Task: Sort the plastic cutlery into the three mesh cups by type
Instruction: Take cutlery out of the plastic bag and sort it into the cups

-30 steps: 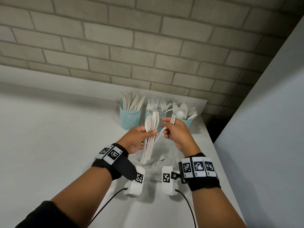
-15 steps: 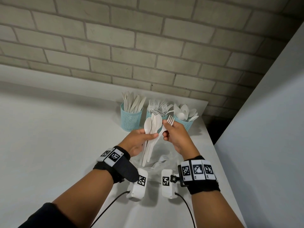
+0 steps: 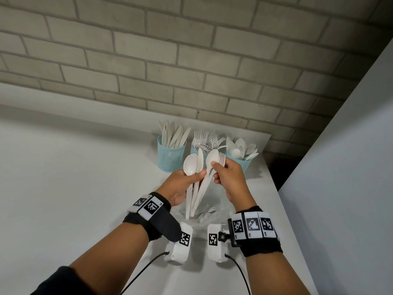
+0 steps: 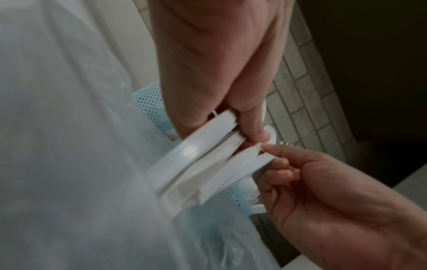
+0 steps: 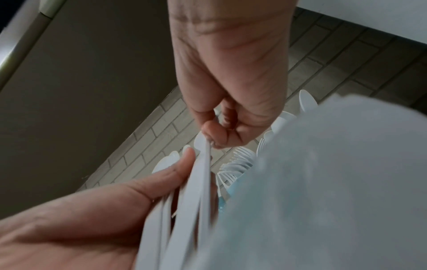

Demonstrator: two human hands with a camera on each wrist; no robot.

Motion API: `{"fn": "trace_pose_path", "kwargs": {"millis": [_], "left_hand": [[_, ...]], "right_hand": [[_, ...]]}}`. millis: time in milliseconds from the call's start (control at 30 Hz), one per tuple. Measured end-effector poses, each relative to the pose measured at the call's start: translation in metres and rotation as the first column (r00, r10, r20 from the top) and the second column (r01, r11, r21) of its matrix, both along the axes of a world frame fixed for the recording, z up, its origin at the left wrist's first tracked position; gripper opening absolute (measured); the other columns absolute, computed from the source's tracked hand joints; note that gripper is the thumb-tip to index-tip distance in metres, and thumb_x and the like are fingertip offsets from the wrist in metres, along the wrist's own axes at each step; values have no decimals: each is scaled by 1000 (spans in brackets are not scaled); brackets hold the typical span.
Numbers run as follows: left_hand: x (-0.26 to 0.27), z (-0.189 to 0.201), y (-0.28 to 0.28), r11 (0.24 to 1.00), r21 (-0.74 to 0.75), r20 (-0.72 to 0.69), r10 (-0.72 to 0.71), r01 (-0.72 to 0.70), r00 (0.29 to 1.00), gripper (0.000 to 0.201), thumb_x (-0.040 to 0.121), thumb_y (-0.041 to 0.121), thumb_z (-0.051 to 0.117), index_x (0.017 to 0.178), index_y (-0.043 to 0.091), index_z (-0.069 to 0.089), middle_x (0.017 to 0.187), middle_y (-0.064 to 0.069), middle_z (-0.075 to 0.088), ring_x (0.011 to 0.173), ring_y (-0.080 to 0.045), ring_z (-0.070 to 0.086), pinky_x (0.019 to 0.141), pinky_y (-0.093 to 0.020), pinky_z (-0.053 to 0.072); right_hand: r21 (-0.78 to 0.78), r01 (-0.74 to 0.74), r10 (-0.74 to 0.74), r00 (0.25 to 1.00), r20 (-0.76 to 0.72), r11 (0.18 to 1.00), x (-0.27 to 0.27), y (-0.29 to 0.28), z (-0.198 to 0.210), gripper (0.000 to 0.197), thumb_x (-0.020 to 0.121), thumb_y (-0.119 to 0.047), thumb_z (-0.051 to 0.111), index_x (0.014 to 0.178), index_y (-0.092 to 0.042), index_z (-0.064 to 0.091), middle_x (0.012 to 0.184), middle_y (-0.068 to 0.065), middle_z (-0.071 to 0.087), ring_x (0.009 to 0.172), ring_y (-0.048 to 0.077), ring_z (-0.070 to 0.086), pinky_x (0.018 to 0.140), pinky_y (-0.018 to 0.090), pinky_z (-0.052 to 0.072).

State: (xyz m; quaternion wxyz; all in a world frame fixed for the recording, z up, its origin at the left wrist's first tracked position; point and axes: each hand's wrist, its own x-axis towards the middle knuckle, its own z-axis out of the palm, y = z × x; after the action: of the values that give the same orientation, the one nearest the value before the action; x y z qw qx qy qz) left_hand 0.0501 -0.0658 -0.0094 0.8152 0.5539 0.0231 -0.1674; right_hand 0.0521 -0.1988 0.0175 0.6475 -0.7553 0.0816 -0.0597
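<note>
A white table [image 3: 63,188] carries three blue mesh cups [image 3: 171,155] in a row by the brick wall, plus what looks like loose forks [image 3: 209,211] on clear plastic.

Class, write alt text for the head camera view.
Two hands, left hand and right hand, hold white plastic spoons and a fork above a white table. Behind stand three blue mesh cups of sorted cutlery.

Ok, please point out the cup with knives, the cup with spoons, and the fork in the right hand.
cup with knives [image 3: 170,155], head view, mesh wall.
cup with spoons [image 3: 242,163], head view, mesh wall.
fork [image 3: 222,157], head view, tines.
</note>
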Motion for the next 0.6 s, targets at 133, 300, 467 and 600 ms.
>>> {"fn": "trace_pose_path", "kwargs": {"millis": [133,300,467,600], "left_hand": [[0,1,2,999,-48,-19,-18,17,1000,17,87,0,59,100,7,67,87,-3,73,83,-13,67,74,-22,57],[-1,4,1,996,-78,-61,-53,48,997,16,94,1,49,100,8,63,89,-11,71,78,-23,70,75,-40,56],[-1,4,3,996,-76,-62,-49,44,997,18,91,1,54,106,7,62,96,-17,69,84,-27,68,72,-40,58],[0,4,6,994,-108,-89,-19,9,996,22,91,3,55,112,2,60,98,-18,68,81,-26,69,68,-35,60]], "right_hand": [[37,40,-39,999,-20,999,2,-3,-3,17,91,-8,53,104,-10,64,65,2,56,49,8,45,48,18,42],[48,-9,11,999,-44,999,1,-2,-3,13,91,-7,52,98,-9,63,64,5,58,40,4,47,44,16,43],[-67,-80,80,997,-1,995,3,2,0,13,89,-4,55,99,-8,62,64,4,58,43,5,52,45,18,47],[-199,-91,103,993,54,976,11,4,5,17,89,-4,58,103,-11,60,69,-1,58,51,9,53,42,13,44]]}}
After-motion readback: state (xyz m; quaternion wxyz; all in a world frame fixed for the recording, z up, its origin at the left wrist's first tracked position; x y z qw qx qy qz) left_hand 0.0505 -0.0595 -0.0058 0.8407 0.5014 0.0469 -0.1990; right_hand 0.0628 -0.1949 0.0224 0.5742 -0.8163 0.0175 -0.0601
